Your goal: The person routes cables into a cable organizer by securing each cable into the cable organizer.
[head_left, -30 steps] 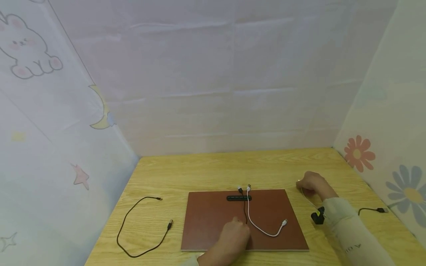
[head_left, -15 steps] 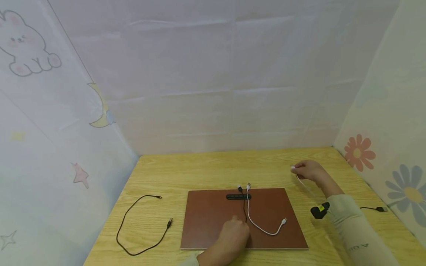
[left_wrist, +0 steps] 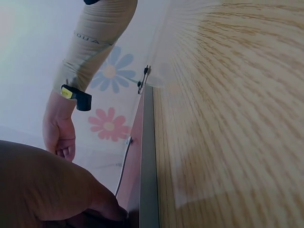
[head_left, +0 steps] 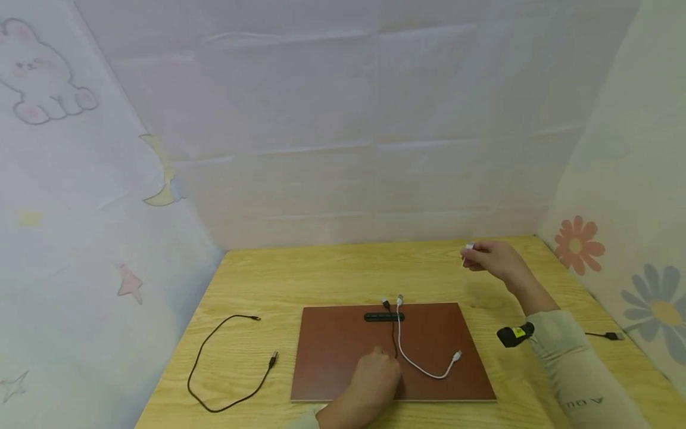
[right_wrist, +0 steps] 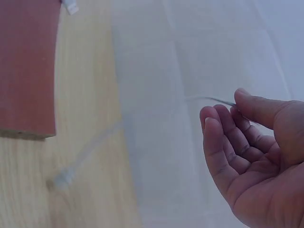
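Raised over the back right of the table, my right hand (head_left: 498, 260) pinches a white USB cable (head_left: 469, 245) between thumb and fingertips. In the right wrist view the rest of that cable hangs down blurred to a white plug (right_wrist: 64, 178). My left hand (head_left: 372, 378) rests low on the brown board (head_left: 327, 345), fingers bent. A black cable (head_left: 393, 339) runs down to this hand, where its lower part is hidden; I cannot tell whether the fingers grip it. That black cable and another white cable (head_left: 415, 366) cross a black slotted cable holder (head_left: 375, 317) on the board.
A longer black cable (head_left: 190, 375) lies in a loose curve on the wooden table (head_left: 257, 274) left of the board. At the right edge the plug of one more black cable (head_left: 613, 336) shows beyond the sleeve. Printed cloth walls surround the table's back and sides.
My right hand has risen from the table, lifting the white USB cable up and slightly left. My left hand and the board's cables have stayed in place.
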A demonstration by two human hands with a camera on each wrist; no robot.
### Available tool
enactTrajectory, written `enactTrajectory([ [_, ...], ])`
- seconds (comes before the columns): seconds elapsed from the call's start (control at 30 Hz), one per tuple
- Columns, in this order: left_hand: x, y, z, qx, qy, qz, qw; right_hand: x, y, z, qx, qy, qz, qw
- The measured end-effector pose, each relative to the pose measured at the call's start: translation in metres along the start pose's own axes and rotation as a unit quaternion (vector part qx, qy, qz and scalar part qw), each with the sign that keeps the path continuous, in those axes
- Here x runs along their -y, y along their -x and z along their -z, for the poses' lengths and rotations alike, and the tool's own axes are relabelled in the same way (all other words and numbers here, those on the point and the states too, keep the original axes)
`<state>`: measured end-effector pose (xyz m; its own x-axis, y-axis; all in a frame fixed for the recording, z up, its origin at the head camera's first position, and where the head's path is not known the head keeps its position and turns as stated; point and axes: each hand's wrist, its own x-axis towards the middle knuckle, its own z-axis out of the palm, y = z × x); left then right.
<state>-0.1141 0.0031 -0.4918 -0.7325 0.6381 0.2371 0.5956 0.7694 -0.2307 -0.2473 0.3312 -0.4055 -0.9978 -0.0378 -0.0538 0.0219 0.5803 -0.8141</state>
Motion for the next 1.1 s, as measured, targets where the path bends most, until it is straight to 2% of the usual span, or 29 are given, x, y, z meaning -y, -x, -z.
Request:
enactTrajectory([
  [0.23,0.008,-0.002,-0.001,0.047,0.038,0.007,0.9981,0.022,0.001,-0.003,-0.011,-0.024,0.047,0.999],
  [0.5,0.012,-0.006,-0.002,0.086,0.060,0.006,0.9945,0.045,0.004,-0.012,-0.019,-0.050,0.056,0.997],
  [0.6,0.013,-0.007,-0.002,0.083,0.058,0.010,0.9948,0.053,0.005,-0.015,-0.025,-0.049,0.059,0.997],
  [0.9,0.020,-0.005,0.000,0.039,0.065,0.013,0.9970,0.071,0.002,-0.028,-0.033,-0.044,0.074,0.996],
  [1.1,0.023,-0.008,0.003,0.049,0.082,0.014,0.9953,0.078,-0.001,-0.040,-0.025,-0.056,0.082,0.995],
])
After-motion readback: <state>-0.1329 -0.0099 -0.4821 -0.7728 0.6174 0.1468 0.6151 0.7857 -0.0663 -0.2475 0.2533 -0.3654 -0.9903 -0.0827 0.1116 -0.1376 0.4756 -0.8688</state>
